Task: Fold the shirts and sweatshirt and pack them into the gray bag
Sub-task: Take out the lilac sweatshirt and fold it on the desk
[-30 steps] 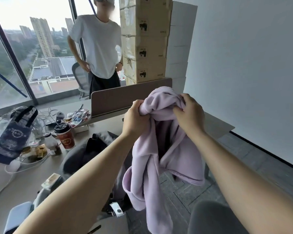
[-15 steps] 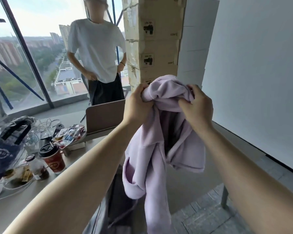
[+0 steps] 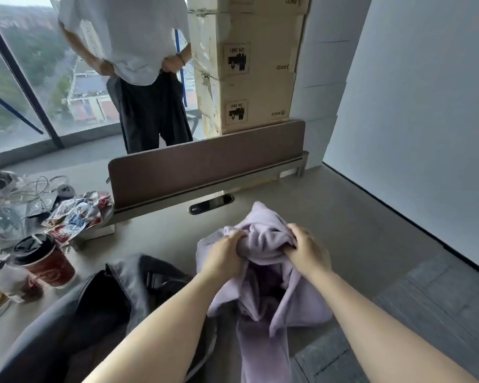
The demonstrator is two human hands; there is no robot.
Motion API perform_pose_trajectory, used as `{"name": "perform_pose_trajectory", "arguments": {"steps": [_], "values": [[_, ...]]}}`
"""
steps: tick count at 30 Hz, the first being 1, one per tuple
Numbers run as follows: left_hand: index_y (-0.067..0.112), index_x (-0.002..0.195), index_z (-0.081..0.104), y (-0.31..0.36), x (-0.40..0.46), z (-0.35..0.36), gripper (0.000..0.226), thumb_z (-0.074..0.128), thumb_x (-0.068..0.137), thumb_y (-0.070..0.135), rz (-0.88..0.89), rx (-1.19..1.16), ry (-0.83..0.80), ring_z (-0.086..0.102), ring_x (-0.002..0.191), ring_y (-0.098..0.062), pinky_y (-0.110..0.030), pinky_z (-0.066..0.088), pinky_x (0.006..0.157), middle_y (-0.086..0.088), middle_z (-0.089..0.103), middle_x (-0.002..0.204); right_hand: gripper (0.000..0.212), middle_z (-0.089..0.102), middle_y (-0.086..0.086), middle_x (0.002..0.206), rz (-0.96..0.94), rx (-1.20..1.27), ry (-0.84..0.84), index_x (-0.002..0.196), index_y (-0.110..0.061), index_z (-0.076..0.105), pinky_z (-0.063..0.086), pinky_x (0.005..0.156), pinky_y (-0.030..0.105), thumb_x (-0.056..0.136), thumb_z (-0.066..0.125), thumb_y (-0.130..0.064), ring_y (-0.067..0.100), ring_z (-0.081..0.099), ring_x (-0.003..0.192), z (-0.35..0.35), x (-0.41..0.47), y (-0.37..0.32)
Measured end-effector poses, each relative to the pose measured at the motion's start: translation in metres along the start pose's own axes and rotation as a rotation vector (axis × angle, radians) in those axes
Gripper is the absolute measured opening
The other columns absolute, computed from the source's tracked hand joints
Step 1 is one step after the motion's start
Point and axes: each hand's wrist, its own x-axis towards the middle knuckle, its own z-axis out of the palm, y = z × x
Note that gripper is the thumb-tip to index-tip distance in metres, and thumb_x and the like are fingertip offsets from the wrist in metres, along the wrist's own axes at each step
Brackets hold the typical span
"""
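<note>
Both hands are clenched on the bunched lilac sweatshirt: the left hand and the right hand grip its upper folds over the desk, while its lower part is draped past the edge, beside the open gray bag.

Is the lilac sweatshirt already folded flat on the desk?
No: the lilac sweatshirt is bunched up, gripped by the left hand and right hand, with part of it hanging past the desk edge.

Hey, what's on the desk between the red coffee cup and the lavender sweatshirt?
In the head view, the open gray bag lies between the coffee cup and the sweatshirt.
</note>
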Motion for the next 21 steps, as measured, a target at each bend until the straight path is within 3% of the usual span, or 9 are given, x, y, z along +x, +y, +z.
{"name": "perform_pose_trajectory", "arguments": {"steps": [3, 5, 7, 10, 14, 18, 21], "values": [[0.032, 0.125, 0.058, -0.029, -0.002, 0.035, 0.064, 0.043, 0.066, 0.052, -0.056, 0.004, -0.212, 0.061, 0.108, -0.019, -0.031, 0.047, 0.093, 0.005, 0.066, 0.114, 0.043, 0.053, -0.005, 0.13, 0.045, -0.1, -0.151, 0.127, -0.035, 0.048, 0.047, 0.09, 0.035, 0.086, 0.056, -0.03, 0.022, 0.054, 0.119, 0.026, -0.001, 0.022], [0.032, 0.124, 0.056, -0.04, 0.001, 0.047, 0.078, 0.029, 0.058, 0.062, -0.082, -0.01, -0.239, 0.059, 0.108, -0.015, -0.033, 0.047, 0.094, 0.01, 0.065, 0.115, 0.045, 0.05, -0.009, 0.134, 0.041, -0.095, -0.183, 0.131, -0.037, 0.046, 0.044, 0.091, 0.032, 0.087, 0.055, -0.03, 0.019, 0.052, 0.121, 0.033, 0.006, 0.029], [0.035, 0.128, 0.051, -0.046, 0.005, 0.055, 0.078, 0.032, 0.058, 0.065, -0.124, -0.04, -0.229, 0.058, 0.109, -0.012, -0.032, 0.046, 0.096, 0.01, 0.062, 0.118, 0.042, 0.053, -0.008, 0.128, 0.026, -0.108, -0.185, 0.128, -0.036, 0.048, 0.044, 0.086, 0.032, 0.087, 0.055, -0.028, 0.022, 0.055, 0.116, 0.036, 0.016, 0.033], [0.038, 0.124, 0.045, -0.044, 0.026, 0.059, 0.053, 0.052, 0.073, 0.051, -0.177, -0.062, -0.171, 0.061, 0.106, -0.017, -0.035, 0.05, 0.092, 0.007, 0.06, 0.117, 0.03, 0.058, -0.001, 0.113, 0.003, -0.11, -0.137, 0.116, -0.032, 0.051, 0.047, 0.077, 0.034, 0.086, 0.054, -0.028, 0.028, 0.06, 0.103, 0.038, 0.045, 0.044], [0.024, 0.123, 0.048, -0.025, 0.071, 0.065, 0.044, 0.05, 0.081, 0.041, -0.254, -0.11, -0.01, 0.062, 0.104, -0.022, -0.033, 0.047, 0.084, 0.001, 0.064, 0.114, 0.018, 0.061, 0.005, 0.105, -0.03, -0.024, -0.037, 0.105, -0.022, 0.057, 0.042, 0.069, 0.033, 0.087, 0.057, -0.027, 0.031, 0.06, 0.093, 0.037, 0.1, 0.068], [0.021, 0.133, 0.037, -0.005, 0.118, 0.08, 0.052, 0.055, 0.084, 0.026, -0.359, -0.081, 0.072, 0.063, 0.101, -0.03, -0.033, 0.047, 0.075, -0.006, 0.063, 0.117, 0.03, 0.062, 0.011, 0.111, -0.069, 0.094, -0.054, 0.119, -0.019, 0.062, 0.045, 0.079, 0.035, 0.092, 0.061, -0.032, 0.032, 0.06, 0.1, 0.032, 0.163, 0.098], [0.019, 0.145, 0.024, 0.004, 0.137, 0.092, 0.068, 0.056, 0.086, 0.031, -0.457, -0.049, 0.042, 0.061, 0.108, -0.03, -0.035, 0.047, 0.084, -0.01, 0.06, 0.126, 0.04, 0.061, 0.012, 0.124, -0.06, 0.062, -0.249, 0.133, -0.022, 0.055, 0.043, 0.088, 0.033, 0.094, 0.055, -0.032, 0.03, 0.056, 0.112, 0.033, 0.202, 0.122]]}}
